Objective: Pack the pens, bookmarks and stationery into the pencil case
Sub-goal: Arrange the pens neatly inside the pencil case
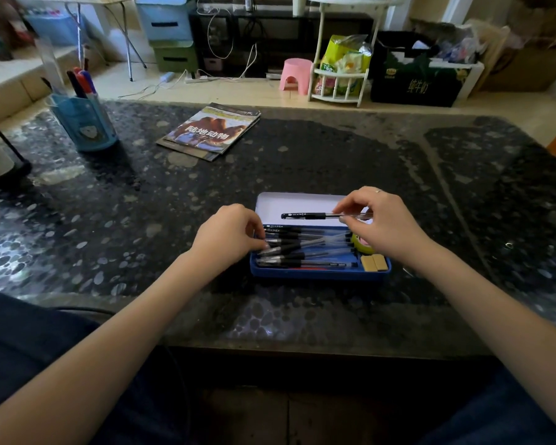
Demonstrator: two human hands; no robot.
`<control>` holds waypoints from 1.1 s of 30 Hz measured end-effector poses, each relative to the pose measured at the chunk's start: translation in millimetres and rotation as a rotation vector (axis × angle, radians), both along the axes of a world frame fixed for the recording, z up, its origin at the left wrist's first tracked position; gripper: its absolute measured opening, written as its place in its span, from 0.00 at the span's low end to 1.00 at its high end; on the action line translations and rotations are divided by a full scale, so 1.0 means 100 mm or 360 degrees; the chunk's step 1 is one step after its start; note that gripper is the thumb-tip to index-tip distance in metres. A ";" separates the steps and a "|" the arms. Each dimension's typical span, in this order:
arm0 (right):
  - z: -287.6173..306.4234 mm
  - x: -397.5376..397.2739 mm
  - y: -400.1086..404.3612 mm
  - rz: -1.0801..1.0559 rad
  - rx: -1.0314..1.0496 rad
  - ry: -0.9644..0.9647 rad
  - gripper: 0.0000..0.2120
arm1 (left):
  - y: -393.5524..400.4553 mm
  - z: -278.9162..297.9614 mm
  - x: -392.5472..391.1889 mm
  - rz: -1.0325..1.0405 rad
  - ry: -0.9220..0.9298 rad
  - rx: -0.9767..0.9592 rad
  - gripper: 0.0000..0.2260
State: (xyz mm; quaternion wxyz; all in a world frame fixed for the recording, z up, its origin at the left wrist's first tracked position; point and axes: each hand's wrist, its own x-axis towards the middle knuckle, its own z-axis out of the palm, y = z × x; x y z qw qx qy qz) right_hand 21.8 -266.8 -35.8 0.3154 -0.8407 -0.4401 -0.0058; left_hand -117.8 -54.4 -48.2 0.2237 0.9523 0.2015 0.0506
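A blue tin pencil case [318, 273] lies open on the dark table, its white lid [280, 205] tipped back. Several black-capped clear pens [302, 248] lie lengthwise in the tray. At the tray's right end sit a yellow-green tape roll [361, 245] and two tan erasers [374, 263]. My right hand [379, 220] pinches one black pen [305, 216] by its clear end, holding it level above the tray in front of the lid. My left hand [230, 234] rests at the tray's left end, its fingertips on the pens' caps.
A picture book [211, 131] lies at the back centre of the table. A blue pen holder [84, 122] with markers stands at the back left, beside a black wire stand [4, 162]. On the floor beyond are a pink stool [294, 73], a white rack and boxes.
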 end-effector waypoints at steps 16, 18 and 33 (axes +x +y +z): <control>0.00 0.00 -0.01 0.0173 -0.0135 0.0179 0.10 | 0.00 -0.05 -0.09 -0.0353 -0.0175 0.0287 0.06; -0.01 -0.01 0.00 0.0208 -0.0192 0.0197 0.10 | 0.00 -0.06 -0.10 -0.0362 -0.0216 0.0313 0.06; -0.14 -0.12 0.08 0.0259 -0.0273 0.0197 0.08 | 0.02 -0.13 -0.13 -0.0228 -0.0321 0.0398 0.05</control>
